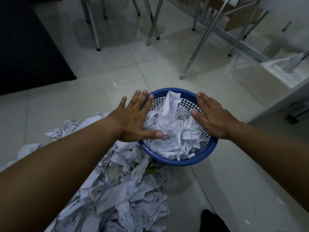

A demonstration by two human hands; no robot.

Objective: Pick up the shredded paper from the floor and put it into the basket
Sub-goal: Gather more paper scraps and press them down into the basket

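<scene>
Left hand [133,118] and right hand [213,117] flat, fingers spread (grasping nothing) over blue mesh basket [182,160], shredded paper [120,190] heaped at its left rim, bare tile floor [225,181] right, print illegible.

- Your basket [177,162] is solid blue at the rim, with blue lattice walls showing dark gaps between the bars.
- The paper [170,131] inside the basket is white, with faint dark print lines on a few strips.
- The pile [123,198] you see just left of and below the basket is white with a bluish-grey tint, plus one small yellow scrap [151,169] right at the basket's base.
- The floor [93,97] around the basket is glossy off-white tile with thin grey grout lines.
- Far left of the basket lies a plain black mat [28,47].
- Beyond the basket, the chair legs [96,27] are shiny silver with black tips.
</scene>
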